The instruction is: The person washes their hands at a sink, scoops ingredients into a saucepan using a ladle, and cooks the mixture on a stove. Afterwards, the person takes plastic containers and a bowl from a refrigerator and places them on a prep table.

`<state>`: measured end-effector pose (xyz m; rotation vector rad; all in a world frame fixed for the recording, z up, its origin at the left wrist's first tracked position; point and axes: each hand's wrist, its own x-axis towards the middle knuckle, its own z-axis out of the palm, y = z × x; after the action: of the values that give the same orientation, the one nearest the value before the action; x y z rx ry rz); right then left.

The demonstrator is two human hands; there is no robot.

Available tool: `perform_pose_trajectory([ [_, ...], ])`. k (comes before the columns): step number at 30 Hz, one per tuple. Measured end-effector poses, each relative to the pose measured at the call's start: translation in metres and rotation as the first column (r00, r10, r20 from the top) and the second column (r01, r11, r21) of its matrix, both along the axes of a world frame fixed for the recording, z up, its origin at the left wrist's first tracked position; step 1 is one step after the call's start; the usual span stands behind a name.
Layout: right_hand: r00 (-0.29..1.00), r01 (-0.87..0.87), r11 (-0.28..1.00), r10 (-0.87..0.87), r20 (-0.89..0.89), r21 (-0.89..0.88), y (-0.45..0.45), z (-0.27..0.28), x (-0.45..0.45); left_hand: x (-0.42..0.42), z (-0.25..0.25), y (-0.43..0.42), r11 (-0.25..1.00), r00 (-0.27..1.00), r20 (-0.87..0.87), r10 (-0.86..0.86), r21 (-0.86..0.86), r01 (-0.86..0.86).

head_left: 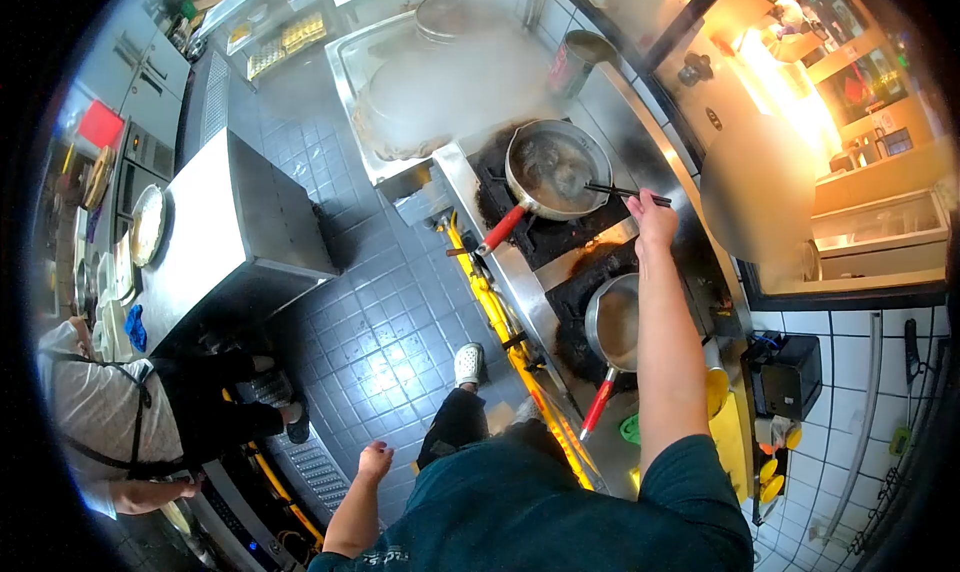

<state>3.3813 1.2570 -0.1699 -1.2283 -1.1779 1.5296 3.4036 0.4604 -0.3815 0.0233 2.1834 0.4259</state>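
Note:
My right hand is closed around a pair of dark chopsticks. Their tips reach into a metal saucepan with a red handle, which sits on the far burner and holds bubbling, cloudy liquid. Below my forearm, a second red-handled saucepan with brownish liquid rests on the nearer burner, its right side partly hidden by the arm. My left hand hangs by my side over the floor, fingers loosely curled, with nothing visible in it.
Steam rises from a large pot beyond the stove. A yellow gas pipe runs along the stove's front. A steel counter stands to the left, and a co-worker is at the lower left. A tall can stands at the back.

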Motion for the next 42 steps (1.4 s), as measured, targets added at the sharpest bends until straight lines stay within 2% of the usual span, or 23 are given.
perform_pose_trajectory([
  [2,0.998,-0.026,1.0,0.026,-0.052,0.013,-0.003,0.006,-0.001,-0.007,0.024,0.009,0.994,0.993,0.048,-0.105,-0.02,0.106],
  [3,0.996,-0.037,0.999,0.038,-0.078,0.018,-0.007,0.011,-0.003,-0.007,0.022,0.011,0.999,0.998,0.046,-0.05,-0.009,0.051],
  [7,0.983,-0.177,0.96,0.183,-0.008,0.215,-0.018,0.024,-0.026,-0.001,-0.04,-0.02,0.983,0.995,0.062,0.082,0.159,-0.091],
  [9,0.964,-0.264,0.914,0.237,0.123,0.307,-0.027,0.027,-0.039,-0.007,-0.042,-0.016,0.982,1.0,0.005,0.018,0.189,-0.019],
  [10,0.947,-0.31,0.885,0.257,0.191,0.348,-0.032,0.029,-0.045,-0.006,-0.042,-0.012,0.988,0.996,-0.062,-0.061,0.141,0.069],
  [13,0.886,-0.457,0.784,0.362,0.288,0.421,-0.043,0.024,-0.061,-0.011,-0.006,0.012,0.978,0.984,-0.077,-0.161,0.124,0.169],
  [16,0.73,-0.618,0.685,0.318,0.605,0.386,-0.053,0.048,-0.063,-0.018,0.012,0.022,0.97,0.98,-0.05,-0.192,0.145,0.197],
  [17,0.697,-0.64,0.686,0.328,0.637,0.346,-0.049,0.047,-0.062,-0.019,0.015,0.026,0.967,0.978,-0.05,-0.2,0.148,0.205],
  [20,0.648,-0.699,0.589,0.279,0.709,0.406,-0.043,0.058,-0.056,-0.013,0.021,0.029,0.944,0.97,-0.122,-0.212,0.231,0.235],
  [22,0.644,-0.703,0.52,0.174,0.745,0.486,-0.038,0.069,-0.051,-0.008,0.002,0.02,0.979,0.994,-0.026,-0.105,0.172,0.108],
  [23,0.643,-0.705,0.479,0.122,0.756,0.523,-0.038,0.075,-0.052,-0.006,-0.009,0.012,0.982,0.993,-0.028,-0.116,0.147,0.119],
  [24,0.664,-0.677,0.501,0.1,0.741,0.54,-0.041,0.085,-0.053,-0.003,-0.021,0.004,0.984,0.991,-0.03,-0.127,0.122,0.13],
  [27,0.734,-0.592,0.534,0.049,0.678,0.603,-0.053,0.113,-0.056,-0.001,-0.036,-0.006,0.943,0.942,-0.126,-0.311,0.078,0.322],
  [29,0.755,-0.611,0.553,0.194,0.626,0.566,-0.064,0.116,-0.062,-0.002,-0.035,-0.006,0.926,0.925,-0.125,-0.36,0.069,0.37],
  [30,0.758,-0.623,0.563,0.264,0.596,0.542,-0.071,0.116,-0.063,-0.001,-0.039,-0.009,0.946,0.945,-0.101,-0.311,0.065,0.318],
  [31,0.687,-0.7,0.571,0.375,0.622,0.428,-0.078,0.112,-0.066,-0.001,-0.045,-0.009,0.962,0.962,-0.078,-0.26,0.062,0.265],
  [32,0.666,-0.74,0.468,0.404,0.628,0.484,-0.086,0.11,-0.067,-0.002,-0.051,-0.009,0.968,0.969,-0.065,-0.237,0.063,0.241],
  [34,0.577,-0.814,0.409,0.497,0.648,0.412,-0.086,0.086,-0.07,-0.006,-0.049,-0.004,0.973,0.974,-0.049,-0.22,0.066,0.223],
  [37,0.605,-0.796,0.29,0.363,0.709,0.532,-0.078,0.068,-0.067,-0.013,-0.045,0.002,0.988,0.99,-0.027,-0.135,0.071,0.137],
  [42,0.744,-0.657,0.407,0.209,0.635,0.635,-0.064,0.068,-0.053,-0.011,-0.052,-0.002,0.993,0.994,0.026,-0.108,0.044,0.107],
])
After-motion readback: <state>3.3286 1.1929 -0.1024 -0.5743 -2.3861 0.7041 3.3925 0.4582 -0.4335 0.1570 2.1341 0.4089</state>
